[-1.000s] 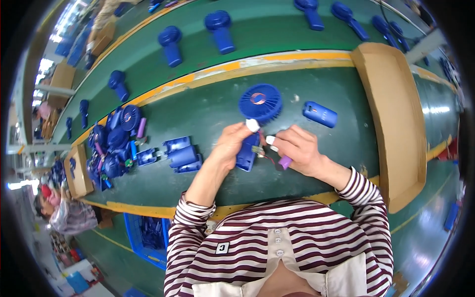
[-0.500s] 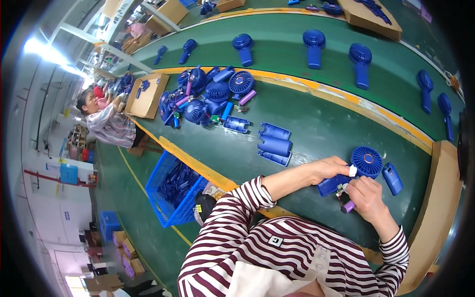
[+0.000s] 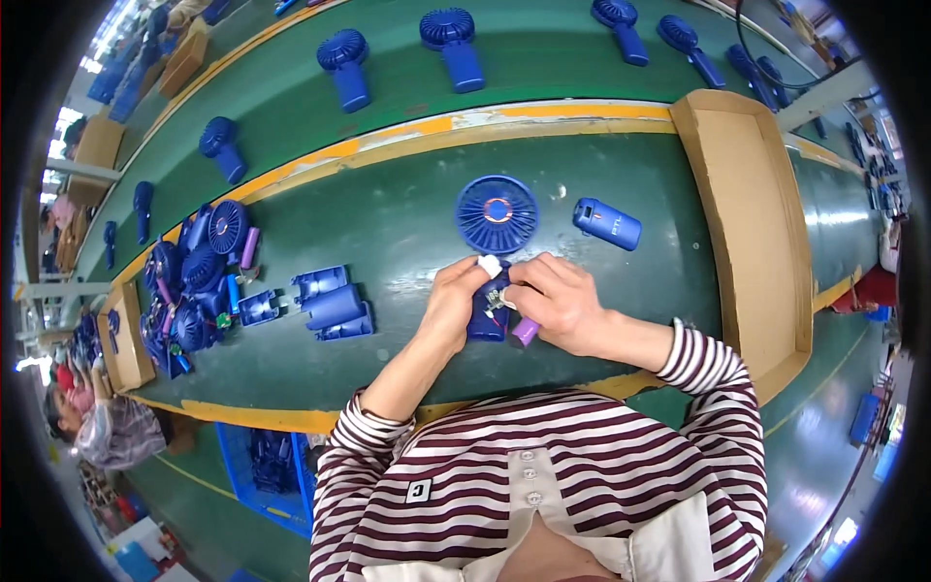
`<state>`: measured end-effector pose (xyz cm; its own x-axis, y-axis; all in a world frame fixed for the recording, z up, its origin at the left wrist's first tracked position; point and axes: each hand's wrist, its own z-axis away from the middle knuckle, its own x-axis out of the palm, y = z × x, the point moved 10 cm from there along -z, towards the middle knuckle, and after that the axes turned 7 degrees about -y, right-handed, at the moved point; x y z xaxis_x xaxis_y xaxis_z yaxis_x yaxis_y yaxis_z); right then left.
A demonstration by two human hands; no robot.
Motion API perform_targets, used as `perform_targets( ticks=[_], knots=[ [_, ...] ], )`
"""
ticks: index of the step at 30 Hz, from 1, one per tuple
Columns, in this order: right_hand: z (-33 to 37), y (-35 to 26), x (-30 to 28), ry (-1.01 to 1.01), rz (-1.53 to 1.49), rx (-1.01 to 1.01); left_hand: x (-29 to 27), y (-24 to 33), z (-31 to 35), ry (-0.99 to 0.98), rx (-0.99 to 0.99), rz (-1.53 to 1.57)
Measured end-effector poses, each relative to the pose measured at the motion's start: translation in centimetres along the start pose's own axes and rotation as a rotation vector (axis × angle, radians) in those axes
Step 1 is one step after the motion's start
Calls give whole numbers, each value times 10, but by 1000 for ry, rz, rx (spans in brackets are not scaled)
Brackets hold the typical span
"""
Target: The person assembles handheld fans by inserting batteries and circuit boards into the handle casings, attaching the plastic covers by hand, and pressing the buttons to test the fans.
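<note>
A blue handheld fan (image 3: 497, 211) lies face up on the green bench in front of me, its round head pointing away. My left hand (image 3: 454, 301) is closed on the upper part of its opened handle (image 3: 487, 326); something white covers a fingertip. At the handle's right side, my right hand (image 3: 561, 299) pinches a small green circuit board (image 3: 496, 299) with thin wires. A purple cylindrical battery (image 3: 525, 333) sticks out below the right fingers. Part of the handle's inside is hidden by my fingers. Right of the fan head rests a blue handle cover (image 3: 607, 224).
Several blue handle shells (image 3: 335, 308) lie left of my hands, beside a heap of fans and parts (image 3: 199, 276). A cardboard tray (image 3: 742, 233) bounds the right side. Fans lie on the green belt (image 3: 388, 97) beyond the yellow-edged rail. A blue crate (image 3: 238, 466) stands below the bench at left.
My view has swung to the right, so the bench and fan now appear more central. Both hands stay together at the fan's handle, with the battery still beside my right fingers.
</note>
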<state>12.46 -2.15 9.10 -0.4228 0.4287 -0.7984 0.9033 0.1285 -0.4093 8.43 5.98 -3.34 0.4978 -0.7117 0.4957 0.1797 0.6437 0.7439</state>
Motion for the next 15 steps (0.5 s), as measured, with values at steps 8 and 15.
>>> perform_targets(
  ticks=[8,15],
  knots=[
    [23,6,6,205,102,-29,2,-15,4,124,46,113],
    [16,8,8,143,122,-68,-1,-13,2,139,56,165]
  ],
)
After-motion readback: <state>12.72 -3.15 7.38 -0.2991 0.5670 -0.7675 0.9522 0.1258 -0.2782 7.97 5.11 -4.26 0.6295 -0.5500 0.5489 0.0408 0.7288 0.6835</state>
